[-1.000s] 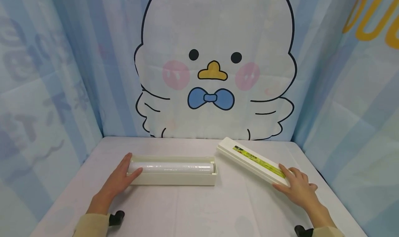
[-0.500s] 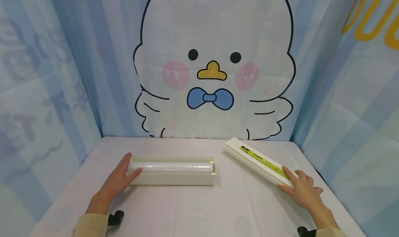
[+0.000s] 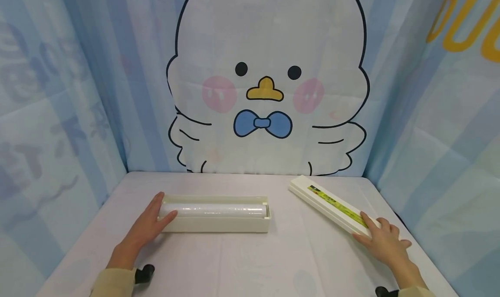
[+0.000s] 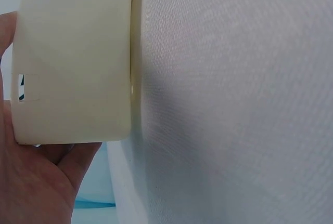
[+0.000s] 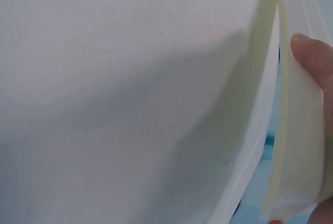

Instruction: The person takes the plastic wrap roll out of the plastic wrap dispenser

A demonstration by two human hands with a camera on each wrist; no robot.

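Cream cling-film box (image 3: 218, 225) extends rightward from the left hand (image 3: 145, 226) gripping its end; the right hand (image 3: 386, 241) holds the labelled lid (image 3: 333, 206) by its near end.

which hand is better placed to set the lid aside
Likely the right hand: it grips the lid by its near end, while the left hand holds the open box at the end away from the lid.

An open cream box (image 3: 216, 226) lies left of centre, a shiny pale roll (image 3: 224, 209) lengthwise inside. Right of it, a cream lid (image 3: 330, 209), yellow-green label (image 3: 337, 206) up, slants from far left to near right.
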